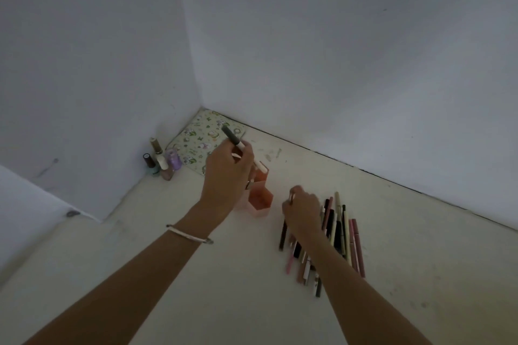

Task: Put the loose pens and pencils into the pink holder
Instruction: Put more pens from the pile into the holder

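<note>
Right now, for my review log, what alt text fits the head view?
A person's left hand holds a grey-capped pen over the pink holder on a pale surface. The right hand is over the loose pens beside it; its grip is unclear.

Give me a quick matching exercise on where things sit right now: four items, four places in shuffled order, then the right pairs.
Items:
1. grey-capped pen
2. pink holder
3. nail polish bottles
4. loose pens and pencils

Places:
A. next to the patterned mat, near the corner
B. gripped in the left hand
C. lying flat, partly under the right hand
D. standing upright between the two hands

Pairs: 1-B, 2-D, 3-A, 4-C.
</note>
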Demonstrator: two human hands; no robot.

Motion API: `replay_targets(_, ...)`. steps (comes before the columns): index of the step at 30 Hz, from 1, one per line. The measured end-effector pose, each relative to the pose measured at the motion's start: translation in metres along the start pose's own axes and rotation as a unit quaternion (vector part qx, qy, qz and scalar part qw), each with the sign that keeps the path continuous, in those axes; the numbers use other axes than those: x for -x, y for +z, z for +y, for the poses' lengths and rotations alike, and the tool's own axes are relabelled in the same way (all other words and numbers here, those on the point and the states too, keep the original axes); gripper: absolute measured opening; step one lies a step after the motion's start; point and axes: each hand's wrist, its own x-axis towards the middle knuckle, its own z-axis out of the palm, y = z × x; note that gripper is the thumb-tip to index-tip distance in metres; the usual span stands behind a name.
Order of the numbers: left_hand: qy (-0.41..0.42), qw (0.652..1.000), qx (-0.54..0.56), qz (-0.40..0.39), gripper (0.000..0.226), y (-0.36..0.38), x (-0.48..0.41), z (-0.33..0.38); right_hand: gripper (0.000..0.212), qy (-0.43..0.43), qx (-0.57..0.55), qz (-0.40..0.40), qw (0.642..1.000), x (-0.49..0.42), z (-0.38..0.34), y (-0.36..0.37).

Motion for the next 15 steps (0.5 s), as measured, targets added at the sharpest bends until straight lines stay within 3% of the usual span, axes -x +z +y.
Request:
replay_targets(2,0.016,0.999,0.024,0.018,0.014,-0.008,-0.01,-0.002,0.02,0.034,-0.177,0.112,0.977,-0.012,-0.017,-0.03)
replay_targets(4,0.031,0.998,0.03,0.04,0.04,-0.015,-0.019,-0.005,0.019,0.036,-0.296,0.224,0.928,-0.024,-0.035,-0.064)
replay_targets(6,0.058,0.996,0.009,0.062,0.072,-0.021,-0.025,-0.008,0.019,0.018,-0.362,0.288,0.886,-0.033,-0.053,-0.096)
replay_targets(8,0.089,0.991,-0.055,0.082,0.083,-0.026,-0.03,-0.014,0.019,-0.01,-0.384,0.318,0.866,-0.036,-0.066,-0.113)
replay_targets(11,0.116,0.974,-0.177,0.077,0.07,-0.032,-0.034,-0.023,0.02,-0.04,-0.396,0.331,0.856,-0.033,-0.077,-0.118)
replay_targets(15,0.126,0.944,-0.304,-0.009,0.046,-0.027,-0.026,-0.044,0.02,-0.054,-0.404,0.316,0.857,-0.025,-0.082,-0.101)
